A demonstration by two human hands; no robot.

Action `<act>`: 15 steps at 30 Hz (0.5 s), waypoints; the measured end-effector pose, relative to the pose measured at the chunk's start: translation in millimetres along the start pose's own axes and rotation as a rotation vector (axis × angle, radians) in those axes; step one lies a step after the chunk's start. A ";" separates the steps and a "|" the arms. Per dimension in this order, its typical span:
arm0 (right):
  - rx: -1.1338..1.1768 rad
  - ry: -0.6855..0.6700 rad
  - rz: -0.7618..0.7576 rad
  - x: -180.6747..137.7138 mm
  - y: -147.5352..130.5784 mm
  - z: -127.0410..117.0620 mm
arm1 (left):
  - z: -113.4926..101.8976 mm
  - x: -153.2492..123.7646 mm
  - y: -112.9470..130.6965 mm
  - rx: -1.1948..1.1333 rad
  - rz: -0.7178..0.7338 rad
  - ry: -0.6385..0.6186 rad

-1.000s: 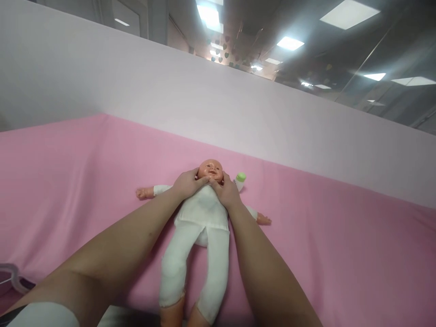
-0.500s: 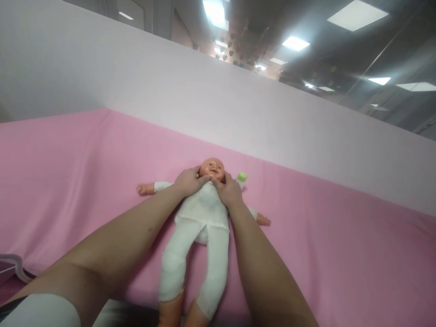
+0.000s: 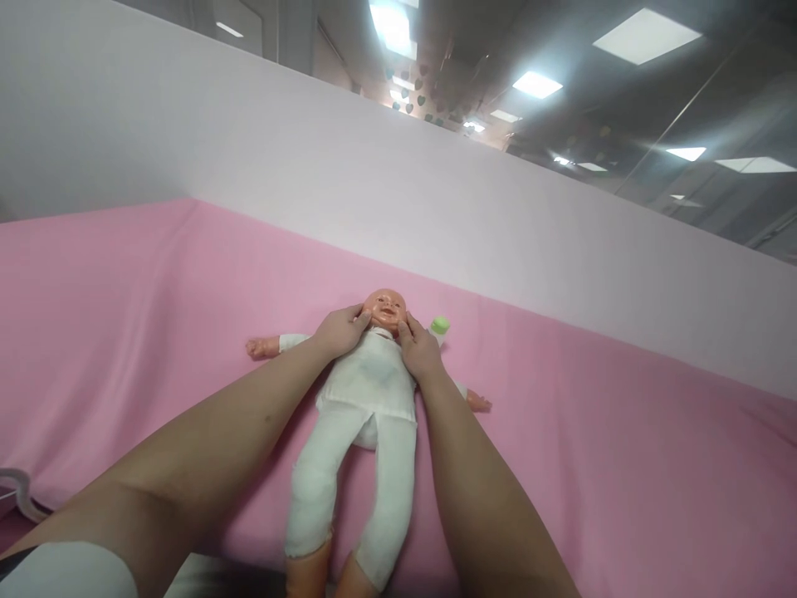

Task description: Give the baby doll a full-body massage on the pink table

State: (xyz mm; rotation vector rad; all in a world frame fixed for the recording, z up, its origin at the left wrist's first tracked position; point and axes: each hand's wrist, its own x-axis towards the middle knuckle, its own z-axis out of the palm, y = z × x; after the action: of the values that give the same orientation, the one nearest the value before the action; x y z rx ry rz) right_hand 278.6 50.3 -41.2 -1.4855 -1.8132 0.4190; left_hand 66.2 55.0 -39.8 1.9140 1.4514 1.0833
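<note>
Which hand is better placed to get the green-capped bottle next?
Right, most likely: the right hand is at the doll's head, on the same side as the green-capped bottle, and near it. The left hand is across the head, farther away.

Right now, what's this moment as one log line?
white-clothed baby doll: on its back on pink fabric | left hand, right hand: holding head from either side | pale green-topped bottle: by right hand

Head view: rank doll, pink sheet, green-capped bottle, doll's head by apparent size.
1. Pink sheet
2. Doll, legs cut off by the frame edge
3. Doll's head
4. Green-capped bottle, partly hidden by the right hand; only the visible part is ranked
</note>
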 end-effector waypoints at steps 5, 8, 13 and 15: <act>0.015 0.023 -0.011 -2.3 -3.9 0.5 | -0.3 -0.2 1.2 -0.009 -0.002 -0.002; -0.007 0.005 0.002 -4.2 -10.1 -1.6 | -2.3 -3.4 6.4 0.010 -0.011 -0.010; 0.004 -0.019 0.087 -6.7 -18.9 -4.2 | -2.7 -5.5 12.3 0.050 -0.052 -0.013; 0.026 -0.014 0.107 -7.2 -20.6 -4.2 | -2.0 -5.5 12.9 0.058 -0.057 -0.005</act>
State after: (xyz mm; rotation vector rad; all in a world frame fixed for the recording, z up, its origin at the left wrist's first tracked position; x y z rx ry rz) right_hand 267.6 37.0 -27.2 -1.5702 -1.7376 0.5052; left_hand 71.0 45.7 -30.3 1.9018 1.5410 1.0200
